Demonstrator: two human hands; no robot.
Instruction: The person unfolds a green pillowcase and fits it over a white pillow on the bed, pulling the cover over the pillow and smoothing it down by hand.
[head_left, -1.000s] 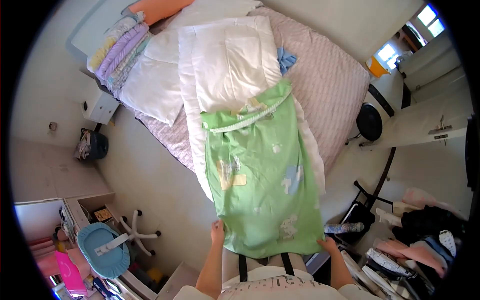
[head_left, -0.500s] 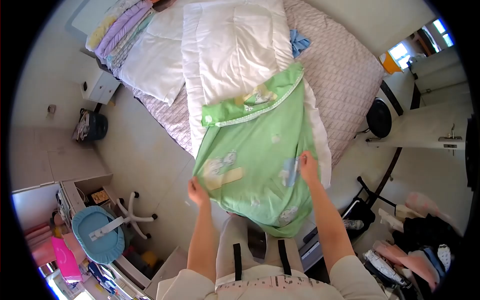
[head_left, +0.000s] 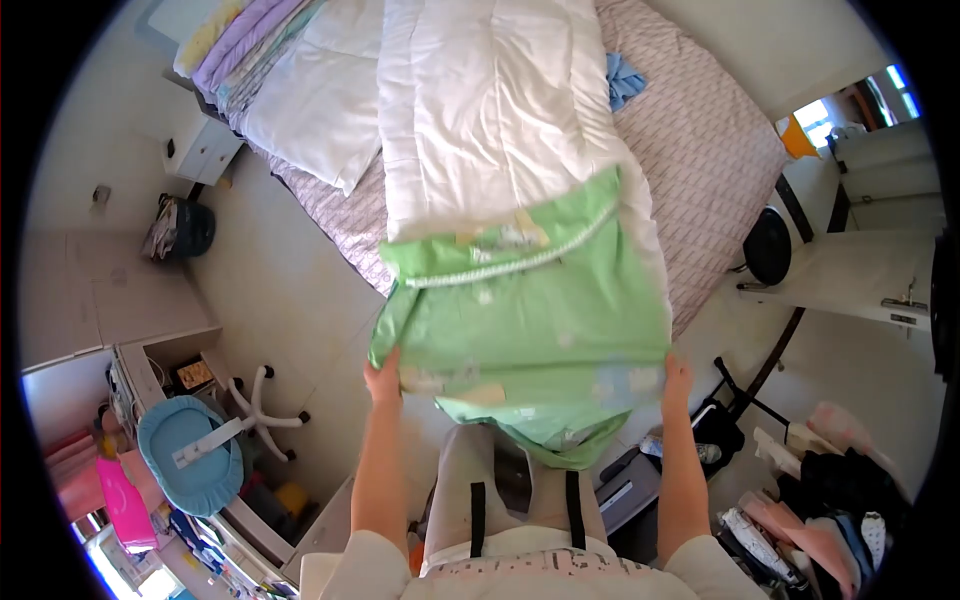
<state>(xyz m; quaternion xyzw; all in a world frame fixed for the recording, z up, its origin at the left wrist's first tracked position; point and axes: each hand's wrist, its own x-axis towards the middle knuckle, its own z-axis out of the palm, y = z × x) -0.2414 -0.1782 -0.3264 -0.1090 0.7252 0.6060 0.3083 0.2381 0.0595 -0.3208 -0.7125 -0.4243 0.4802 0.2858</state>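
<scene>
A green printed duvet cover (head_left: 530,315) is stretched between my two hands at the near end of the bed. Its folded-back edge with a white trim lies over the lower part of a white quilt (head_left: 490,110). My left hand (head_left: 383,378) is closed on the cover's left side, and my right hand (head_left: 677,380) grips its right side. Below the taut line between the hands, the rest of the cover hangs in front of my legs. How far the quilt reaches under the cover is hidden.
A white pillow (head_left: 315,115) and folded bedding (head_left: 245,45) lie on the patterned mattress (head_left: 690,140). A blue cloth (head_left: 624,80) is beside the quilt. On the left stands a blue-covered swivel chair (head_left: 190,455); heaped clothes (head_left: 840,490) and a black stool (head_left: 767,245) are at the right.
My right hand has moved outward to the right edge, and the cover is now pulled taut between both hands. Its trimmed edge has come down toward me, uncovering more quilt.
</scene>
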